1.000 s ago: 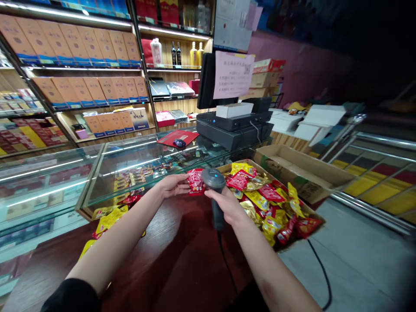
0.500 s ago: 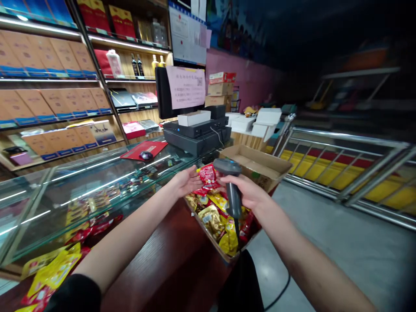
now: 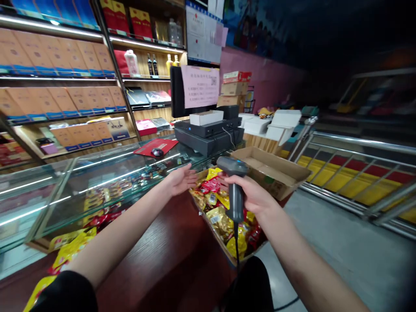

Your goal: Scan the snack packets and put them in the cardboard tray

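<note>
A cardboard box filled with red, yellow and gold snack packets sits at the edge of the dark wooden surface. Over it, my right hand grips a black barcode scanner by its handle, the cable hanging down. Some fingertips of that hand reach past the scanner near a red packet lying in the box. My left hand is beside the box's far left corner, palm turned inward and fingers spread, holding nothing. More yellow and red packets lie by my left forearm.
A glass display counter runs along the left. Behind the box stand a monitor with a pink sheet and a black cash drawer. An open carton adjoins the box. Metal railings are on the right.
The red packet between my hands is now down in the box. My left hand has drawn away to the left, empty. The view has shifted, and the scanner stays in my right hand.
</note>
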### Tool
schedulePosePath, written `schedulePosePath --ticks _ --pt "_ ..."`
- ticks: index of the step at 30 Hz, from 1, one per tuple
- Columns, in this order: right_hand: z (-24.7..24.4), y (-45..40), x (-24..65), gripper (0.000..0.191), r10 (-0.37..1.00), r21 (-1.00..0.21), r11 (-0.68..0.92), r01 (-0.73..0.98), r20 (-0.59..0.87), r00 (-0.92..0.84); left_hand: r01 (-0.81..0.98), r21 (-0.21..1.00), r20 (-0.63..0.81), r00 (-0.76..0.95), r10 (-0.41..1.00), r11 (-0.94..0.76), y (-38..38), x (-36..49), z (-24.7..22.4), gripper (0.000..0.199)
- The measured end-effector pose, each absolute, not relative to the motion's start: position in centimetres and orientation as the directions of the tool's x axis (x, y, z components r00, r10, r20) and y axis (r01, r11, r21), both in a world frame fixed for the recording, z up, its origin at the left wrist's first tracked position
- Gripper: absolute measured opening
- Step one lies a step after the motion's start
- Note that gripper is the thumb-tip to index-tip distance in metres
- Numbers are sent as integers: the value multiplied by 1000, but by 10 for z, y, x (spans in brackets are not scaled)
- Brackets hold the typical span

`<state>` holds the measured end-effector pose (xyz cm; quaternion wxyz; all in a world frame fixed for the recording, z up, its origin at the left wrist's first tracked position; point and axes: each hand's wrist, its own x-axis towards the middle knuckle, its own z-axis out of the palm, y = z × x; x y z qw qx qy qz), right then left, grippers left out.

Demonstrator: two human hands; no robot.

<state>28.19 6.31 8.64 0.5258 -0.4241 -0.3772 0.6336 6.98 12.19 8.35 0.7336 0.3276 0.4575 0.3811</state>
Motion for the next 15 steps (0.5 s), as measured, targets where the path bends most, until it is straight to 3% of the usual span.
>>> schedulePosePath --ticks 7,15 --pt "69 51 162 25 898 -910 -318 -266 -200 -392 -356 844 -417 31 908 400 59 -63 83 36" --pt "20 31 38 17 735 -897 -439 -50 -327 -594 -461 818 -491 -251 834 343 -35 -205 53 30"
